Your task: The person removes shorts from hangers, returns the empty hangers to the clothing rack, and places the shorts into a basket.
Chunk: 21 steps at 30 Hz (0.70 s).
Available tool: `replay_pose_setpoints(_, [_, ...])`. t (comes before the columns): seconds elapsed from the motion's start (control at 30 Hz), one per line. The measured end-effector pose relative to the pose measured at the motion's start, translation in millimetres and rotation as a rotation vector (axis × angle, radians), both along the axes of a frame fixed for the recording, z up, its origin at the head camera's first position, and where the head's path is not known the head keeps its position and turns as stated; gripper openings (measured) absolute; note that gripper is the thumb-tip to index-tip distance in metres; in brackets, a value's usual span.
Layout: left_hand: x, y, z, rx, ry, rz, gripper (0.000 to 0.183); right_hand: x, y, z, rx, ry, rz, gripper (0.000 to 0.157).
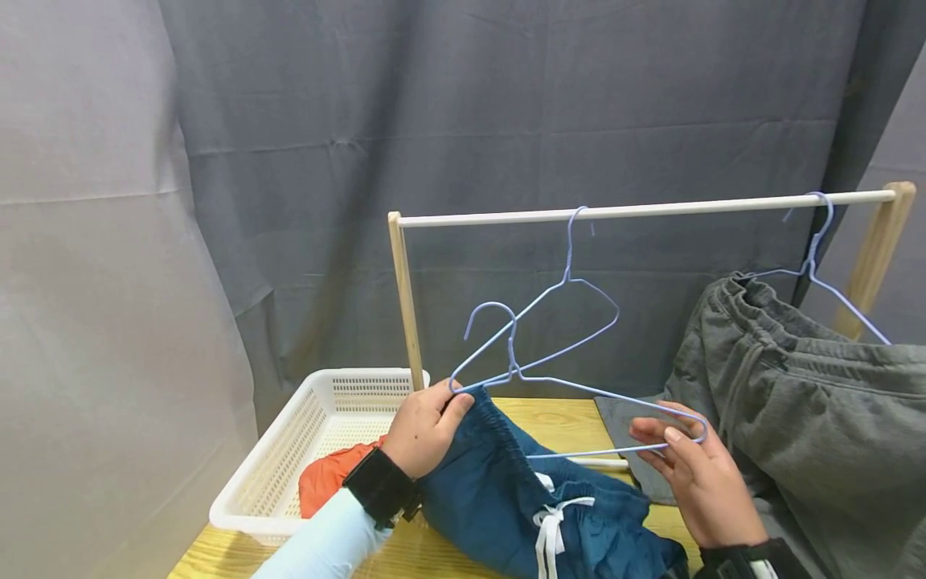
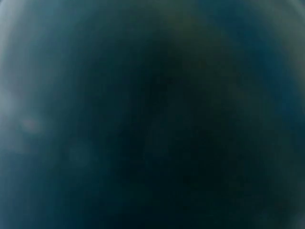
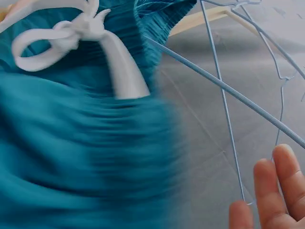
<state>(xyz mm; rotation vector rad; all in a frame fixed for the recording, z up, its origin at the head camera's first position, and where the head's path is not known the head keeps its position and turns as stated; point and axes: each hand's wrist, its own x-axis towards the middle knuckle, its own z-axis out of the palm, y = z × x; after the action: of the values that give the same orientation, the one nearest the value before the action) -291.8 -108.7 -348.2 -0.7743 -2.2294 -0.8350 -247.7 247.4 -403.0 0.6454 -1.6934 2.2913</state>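
Head cam: gripping waistband of blue pants (image 1: 470, 478) w/ left hand (image 1: 427, 430), over worktop (image 1: 564, 418). Pinching right end of free hanger (image 1: 608, 393) w/ right hand (image 1: 702, 474), thumb on nr side, fingers behind. Both hands occupied, then. Judged decisive: free hanger vs. waistband opening. Long axis approx. left to right, sloping down to the right; left end up by left hand, lower bar leading left into or behind waistband edge, can't tell how deep. Blue pants to the left of right hand & spread toward nr side, w/ opening facing right. Nearer to opening: left hand. Just beyond, hung on rail (image 1: 485, 218): 2nd hanger (image 1: 569, 277), w/ left corner overlapping left fingertips in view; can't tell if touching. Far right: grey pants (image 1: 810, 418) on 3rd hanger (image 1: 812, 261). Left: white basket (image 1: 253, 527) w/ orange cloth (image 1: 329, 478) inside.

Left wrist cam: dark blue-green blur only. Can't tell left hand's grip from here.

Right wrist cam: blue pants at left, w/ white drawstring (image 3: 123, 64) tied in bow. Thin bar slanting from waistband to the right, other wires crossing. In nr right corner: fingertips (image 3: 268, 186) of right hand, fairly straight; thumb not visible, hence pinch judged from head cam.
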Motion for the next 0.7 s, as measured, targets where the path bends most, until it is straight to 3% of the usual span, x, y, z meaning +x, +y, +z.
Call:
replay_pose_setpoints(0.2, [-0.5,1.2,-1.2,-0.01,-0.005,-0.021,0.024,1.9,3.3,0.6,-0.126,0.123,0.148,0.039])
replay_pose_setpoints(0.37, [-1.4,0.3,-2.3,-0.015,-0.018,-0.031,0.026,1.9,4.8,-0.8,-0.213,0.157,0.293,0.046])
replay_pose_setpoints(0.43, [-2.2,-1.1,-3.3,-0.022,-0.024,-0.028,0.027,2.3,7.5,-1.2,-0.204,0.145,0.326,0.047])
replay_pose_setpoints(0.57, [-2.7,-4.0,-4.2,-0.046,-0.027,-0.014,0.028,4.8,16.7,-1.7,-0.086,0.101,0.335,0.049])
replay_pose_setpoints(0.7, [-2.8,-4.9,-4.1,-0.085,0.009,-0.007,0.028,4.7,25.4,-2.2,-0.002,0.028,0.38,0.049])
